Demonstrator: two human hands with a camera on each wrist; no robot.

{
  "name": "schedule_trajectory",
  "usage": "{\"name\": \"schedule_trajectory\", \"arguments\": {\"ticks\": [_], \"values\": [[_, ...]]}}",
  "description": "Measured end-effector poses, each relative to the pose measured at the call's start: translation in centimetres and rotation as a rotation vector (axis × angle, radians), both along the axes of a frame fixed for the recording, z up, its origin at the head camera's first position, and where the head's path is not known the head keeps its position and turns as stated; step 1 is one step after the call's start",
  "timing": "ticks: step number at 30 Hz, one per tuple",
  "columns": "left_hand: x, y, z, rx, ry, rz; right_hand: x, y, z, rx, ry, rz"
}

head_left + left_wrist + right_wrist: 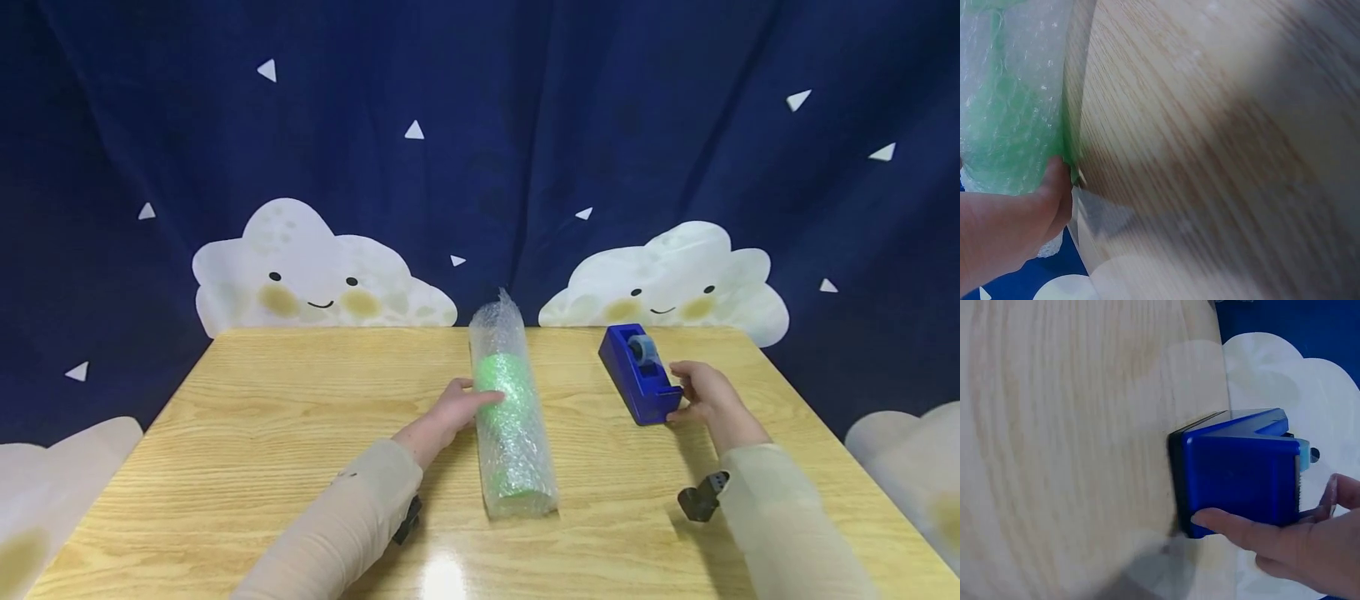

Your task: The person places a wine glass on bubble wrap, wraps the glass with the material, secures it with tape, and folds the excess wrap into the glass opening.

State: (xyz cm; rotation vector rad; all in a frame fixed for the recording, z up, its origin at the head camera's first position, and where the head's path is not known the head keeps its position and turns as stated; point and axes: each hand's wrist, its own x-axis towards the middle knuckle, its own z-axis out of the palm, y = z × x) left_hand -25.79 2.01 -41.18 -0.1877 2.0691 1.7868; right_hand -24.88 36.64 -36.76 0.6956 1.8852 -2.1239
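Observation:
A long bundle of green cylindrical things in clear bubble wrap (517,450) lies on the wooden table. My left hand (452,410) holds its left edge, the thumb across the top of the wrap and the other fingers at the side, partly hidden. In the left wrist view the same hand (1013,228) meets the wrap's edge. A blue tape dispenser (637,387) with a roll of clear tape stands at the right. My right hand (708,396) is at its front end. In the right wrist view one straight digit touches the dispenser's front face (1241,481); other fingers are spread near the toothed cutter.
The wooden table (300,417) reaches back to a dark blue curtain (480,125) printed with white clouds and triangles. A small black device (702,497) is worn at the right wrist, and another (407,521) at the left.

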Motion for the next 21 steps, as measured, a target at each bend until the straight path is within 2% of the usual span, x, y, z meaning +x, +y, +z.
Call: {"name": "schedule_trajectory", "arguments": {"ticks": [5,21], "values": [[-0.02,0.02,-0.05,0.001,0.000,-0.005,0.39,0.08,-0.15,-0.072,0.019,-0.036],[-0.17,-0.16,-0.09,-0.017,0.000,-0.001,0.20,-0.28,0.09,-0.098,0.021,-0.072]]}}
